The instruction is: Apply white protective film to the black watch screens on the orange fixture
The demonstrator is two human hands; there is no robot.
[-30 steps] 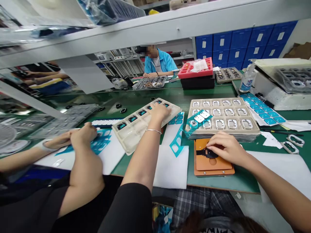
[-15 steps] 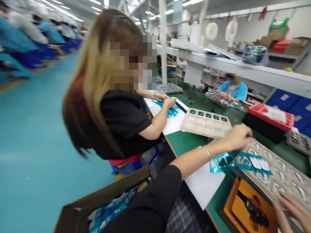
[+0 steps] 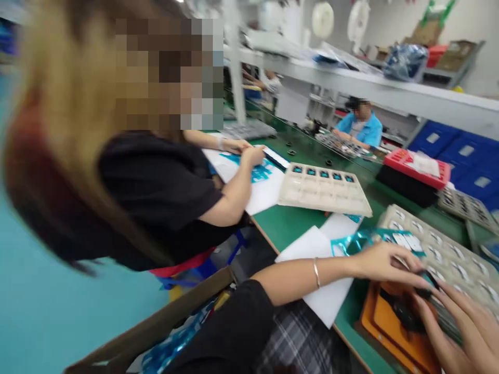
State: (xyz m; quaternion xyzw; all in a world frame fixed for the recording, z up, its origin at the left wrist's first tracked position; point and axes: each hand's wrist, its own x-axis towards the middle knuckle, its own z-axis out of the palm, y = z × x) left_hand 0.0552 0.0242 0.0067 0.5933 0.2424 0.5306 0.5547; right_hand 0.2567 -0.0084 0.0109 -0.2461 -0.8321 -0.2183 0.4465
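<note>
I am bringing both hands together just over the far right part of the orange block. My left hand is pinching a small dark piece between thumb and fingers. My right hand is reaching round the same piece with fingers and thumb curving toward it; with the blur I cannot tell whether it is gripping or only steadying.

A black part is sitting on top of the block. Beyond the block and to its left, a tray is lying on the desk, its far row holding five teal squares and its near row showing five bare pockets, so I am judging that row half as filled and half as open. Just beyond the block, the frame tray is holding many white frames, so much there is looking unused. Teal film is lying over its corner, with white labels remaining on it. The piece in my fingers is looking unfinished, as I judge it.
</note>
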